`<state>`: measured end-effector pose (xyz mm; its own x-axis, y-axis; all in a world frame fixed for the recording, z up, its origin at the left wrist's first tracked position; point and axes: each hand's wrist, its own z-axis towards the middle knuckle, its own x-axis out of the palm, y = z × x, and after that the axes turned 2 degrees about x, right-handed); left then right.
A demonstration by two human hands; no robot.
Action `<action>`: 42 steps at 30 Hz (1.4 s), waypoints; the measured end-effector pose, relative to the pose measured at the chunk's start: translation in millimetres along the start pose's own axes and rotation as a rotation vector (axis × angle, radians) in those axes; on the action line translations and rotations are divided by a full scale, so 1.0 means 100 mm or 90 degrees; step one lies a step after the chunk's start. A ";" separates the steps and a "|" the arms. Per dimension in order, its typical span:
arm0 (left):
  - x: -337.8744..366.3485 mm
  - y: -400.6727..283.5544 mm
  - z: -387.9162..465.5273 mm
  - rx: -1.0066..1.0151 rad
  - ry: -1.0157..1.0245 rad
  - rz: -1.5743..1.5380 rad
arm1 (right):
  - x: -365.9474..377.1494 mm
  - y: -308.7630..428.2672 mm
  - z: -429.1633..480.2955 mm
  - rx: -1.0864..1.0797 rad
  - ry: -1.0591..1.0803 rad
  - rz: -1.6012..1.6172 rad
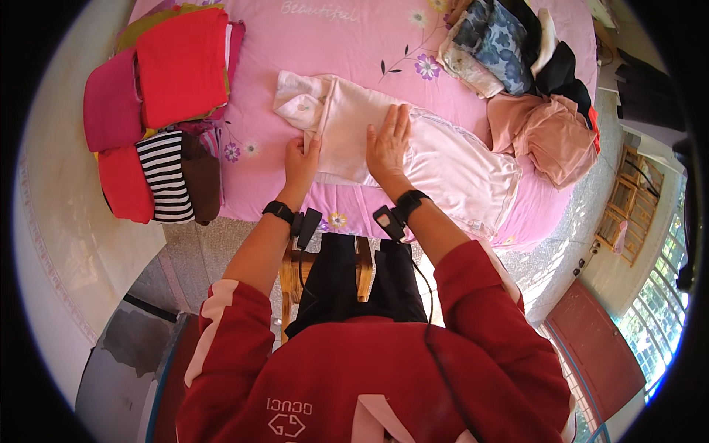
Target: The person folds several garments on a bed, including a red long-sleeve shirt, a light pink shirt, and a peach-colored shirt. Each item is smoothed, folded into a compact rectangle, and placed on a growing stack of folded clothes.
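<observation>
A pale pink garment (454,171) lies stretched across the pink flowered bed sheet (327,50) in front of me. Its left part is doubled over, and a smaller flap with a faint print sticks out beyond the fold. My left hand (302,163) pinches the folded edge at the near left, thumb on top and fingertips partly hidden. Flat on the middle of the garment rests my right hand (390,145), palm down with the thumb spread, gripping nothing. Both wrists wear black straps with small devices.
Stacks of folded clothes, including a red piece (180,69) and a striped one (166,174), stand at the left. Loose clothes, among them a salmon-pink garment (545,135) and a blue patterned one (493,47), heap at the right. A wooden stool (293,277) stands below the bed edge.
</observation>
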<state>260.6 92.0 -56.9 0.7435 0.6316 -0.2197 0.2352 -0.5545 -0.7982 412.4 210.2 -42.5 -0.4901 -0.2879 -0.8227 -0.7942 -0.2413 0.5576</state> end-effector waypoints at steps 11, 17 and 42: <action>-0.12 -0.57 -0.20 -0.020 0.180 -0.120 | 0.25 0.54 -0.05 0.232 0.073 0.157; -0.24 -0.96 -0.53 0.064 0.230 0.018 | 0.37 0.60 -0.19 0.138 0.089 0.390; 1.28 0.13 -0.58 0.109 0.201 0.320 | -0.72 -1.07 -0.47 -0.012 0.059 0.015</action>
<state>395.0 134.5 -62.9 0.8931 0.1105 -0.4360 -0.2756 -0.6316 -0.7247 549.4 213.2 -38.2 -0.4727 -0.3786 -0.7957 -0.7754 -0.2504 0.5797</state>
